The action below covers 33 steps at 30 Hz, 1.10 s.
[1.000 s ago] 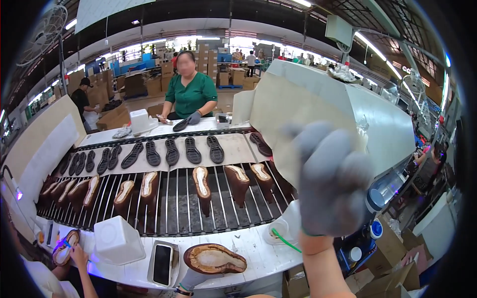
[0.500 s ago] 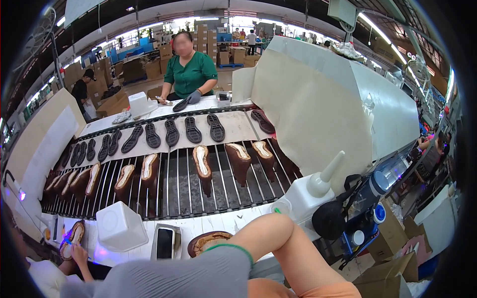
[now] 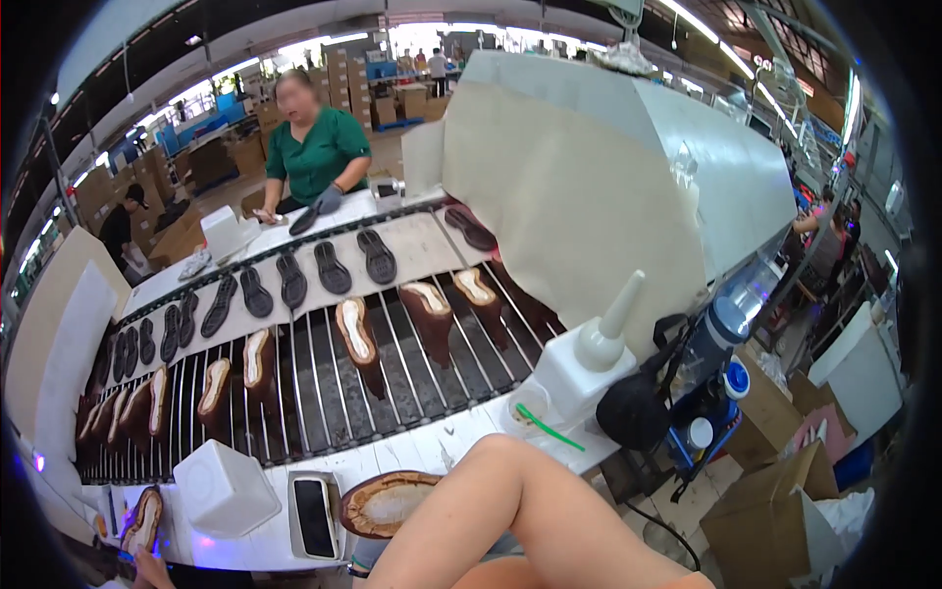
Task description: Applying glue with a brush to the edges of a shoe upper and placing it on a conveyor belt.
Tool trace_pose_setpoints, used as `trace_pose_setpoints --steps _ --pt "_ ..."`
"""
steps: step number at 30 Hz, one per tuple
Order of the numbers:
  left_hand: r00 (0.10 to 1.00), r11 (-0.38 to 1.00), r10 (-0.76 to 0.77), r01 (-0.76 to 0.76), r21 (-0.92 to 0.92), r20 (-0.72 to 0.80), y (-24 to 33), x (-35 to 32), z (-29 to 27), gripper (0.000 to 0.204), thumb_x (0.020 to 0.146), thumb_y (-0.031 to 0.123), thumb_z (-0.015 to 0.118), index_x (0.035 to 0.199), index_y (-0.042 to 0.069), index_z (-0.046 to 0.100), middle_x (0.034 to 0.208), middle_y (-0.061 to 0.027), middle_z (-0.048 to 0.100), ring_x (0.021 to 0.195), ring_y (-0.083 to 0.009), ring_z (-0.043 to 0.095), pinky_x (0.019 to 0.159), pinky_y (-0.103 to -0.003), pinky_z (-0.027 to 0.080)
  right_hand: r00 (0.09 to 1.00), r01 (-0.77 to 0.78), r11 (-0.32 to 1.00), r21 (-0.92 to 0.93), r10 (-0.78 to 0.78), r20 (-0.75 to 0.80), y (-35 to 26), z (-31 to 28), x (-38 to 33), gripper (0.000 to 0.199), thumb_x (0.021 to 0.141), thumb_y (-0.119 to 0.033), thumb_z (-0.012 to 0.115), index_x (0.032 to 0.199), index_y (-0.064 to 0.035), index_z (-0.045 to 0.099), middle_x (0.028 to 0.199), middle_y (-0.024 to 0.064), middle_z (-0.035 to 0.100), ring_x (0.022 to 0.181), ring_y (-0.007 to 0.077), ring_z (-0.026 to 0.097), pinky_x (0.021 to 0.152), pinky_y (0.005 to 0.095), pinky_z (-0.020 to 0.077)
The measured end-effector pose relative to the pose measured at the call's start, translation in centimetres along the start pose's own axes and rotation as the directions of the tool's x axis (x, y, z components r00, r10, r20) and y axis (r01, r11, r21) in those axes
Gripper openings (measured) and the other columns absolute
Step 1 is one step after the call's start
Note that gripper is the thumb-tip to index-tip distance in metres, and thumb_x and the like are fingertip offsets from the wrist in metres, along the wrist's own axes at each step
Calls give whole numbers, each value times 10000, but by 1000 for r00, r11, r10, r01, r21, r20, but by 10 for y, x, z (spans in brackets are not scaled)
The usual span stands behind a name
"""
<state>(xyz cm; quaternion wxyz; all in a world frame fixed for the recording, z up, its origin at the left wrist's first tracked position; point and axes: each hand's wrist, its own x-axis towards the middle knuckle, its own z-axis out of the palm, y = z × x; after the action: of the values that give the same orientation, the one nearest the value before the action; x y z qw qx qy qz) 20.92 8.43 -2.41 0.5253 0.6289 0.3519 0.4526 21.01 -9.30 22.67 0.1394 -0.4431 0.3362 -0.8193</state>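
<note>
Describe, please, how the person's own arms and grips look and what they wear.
The left grip wears a grey glove, with a dark band at the wrist. The right arm is bare around the elbow; some orange, perhaps a sleeve, shows at the lower edge. The right grip is out of view.

This is a shoe factory: soles (image 3: 334,268) and upturned shoes (image 3: 355,332) line a barred conveyor (image 3: 314,393), workers stand beyond, and cartons (image 3: 348,88) stack up far off.
</note>
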Motion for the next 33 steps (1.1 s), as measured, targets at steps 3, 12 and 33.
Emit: trace_pose_setpoints --steps 3,12,33 --pt "999 999 -43 43 -3 -7 -14 -23 -7 796 710 198 887 1368 52 464 1283 -82 600 1171 -197 576 1035 -349 470 992 -81 872 -483 23 -126 17 -16 -31 249 819 -133 688 1000 33 725 812 108 695 720 163 619 634 280 491" --pt "960 960 -269 261 -98 -82 -59 -134 6 794 718 201 883 1376 59 462 1297 -76 594 1184 -197 568 1041 -351 468 -356 -886 433 -165 -864 -356 -22 76 -322 204 843 -3 584 999 28 711 1051 101 697 957 189 644 862 298 490" --pt "998 885 -62 42 463 29 -59 -166 -27 732 766 321 844 1382 107 510 1379 -57 558 1274 -216 510 1101 -372 384 -544 -638 231 734 -811 -217 108 70 -414 116 848 -55 569 956 -44 609 949 189 622 905 383 623 770 489 490"
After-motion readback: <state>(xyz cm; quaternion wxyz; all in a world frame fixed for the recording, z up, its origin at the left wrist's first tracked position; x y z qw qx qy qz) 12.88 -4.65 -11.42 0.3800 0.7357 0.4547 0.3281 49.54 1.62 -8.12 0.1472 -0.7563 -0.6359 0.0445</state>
